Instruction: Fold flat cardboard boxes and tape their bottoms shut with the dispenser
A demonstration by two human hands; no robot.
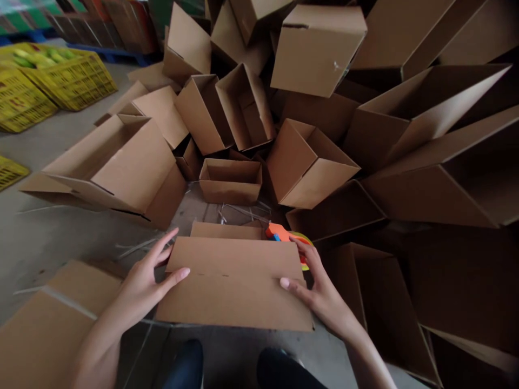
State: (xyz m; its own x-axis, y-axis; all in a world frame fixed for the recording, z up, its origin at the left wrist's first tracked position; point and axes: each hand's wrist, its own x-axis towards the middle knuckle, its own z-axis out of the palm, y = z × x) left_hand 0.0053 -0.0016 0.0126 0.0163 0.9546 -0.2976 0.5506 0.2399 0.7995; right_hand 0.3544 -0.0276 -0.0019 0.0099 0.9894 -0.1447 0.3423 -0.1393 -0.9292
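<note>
A brown cardboard box [235, 283] lies in front of me with its flaps folded shut. My left hand [148, 281] rests on its left edge, thumb on top and fingers spread along the side. My right hand [316, 289] presses on the right edge, thumb on the flap and fingers stretched out. Just behind the right hand sits an orange tape dispenser [279, 232] with a yellow-green roll, touching or nearly touching my fingertips. Neither hand grips anything.
A heap of open empty cardboard boxes [304, 162] fills the floor ahead and to the right. Flat cardboard [44, 324] lies at lower left. Yellow plastic crates [60, 75] stand at far left on the concrete floor. My knees show at the bottom.
</note>
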